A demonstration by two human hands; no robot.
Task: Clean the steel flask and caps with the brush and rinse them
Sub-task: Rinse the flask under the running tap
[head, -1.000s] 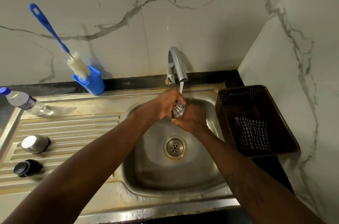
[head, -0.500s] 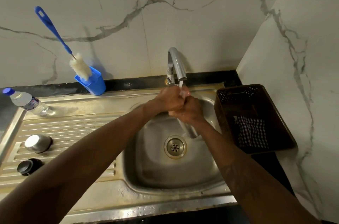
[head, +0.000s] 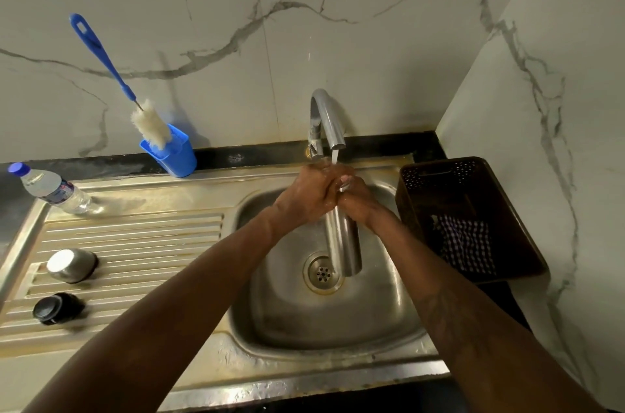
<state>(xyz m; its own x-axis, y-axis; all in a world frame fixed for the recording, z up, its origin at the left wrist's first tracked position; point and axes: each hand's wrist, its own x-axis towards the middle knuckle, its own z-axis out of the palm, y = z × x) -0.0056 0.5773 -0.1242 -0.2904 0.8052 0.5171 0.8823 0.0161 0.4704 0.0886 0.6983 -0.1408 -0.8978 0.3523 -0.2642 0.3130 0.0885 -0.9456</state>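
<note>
The steel flask hangs upright over the sink basin, its top end under the running tap. My left hand and my right hand both grip the flask's upper end, fingers wrapped round it, so its mouth is hidden. A steel cap and a black cap lie on the ribbed drainboard at the left. The blue-handled bottle brush stands in a blue holder against the back wall.
A plastic water bottle lies at the drainboard's back left corner. A dark brown basket holding a checked cloth stands right of the sink. Marble walls close in at the back and right.
The flask was raised closer to the tap spout and its body now hangs down in plain view below my hands. Both hands stayed clasped round its top.
</note>
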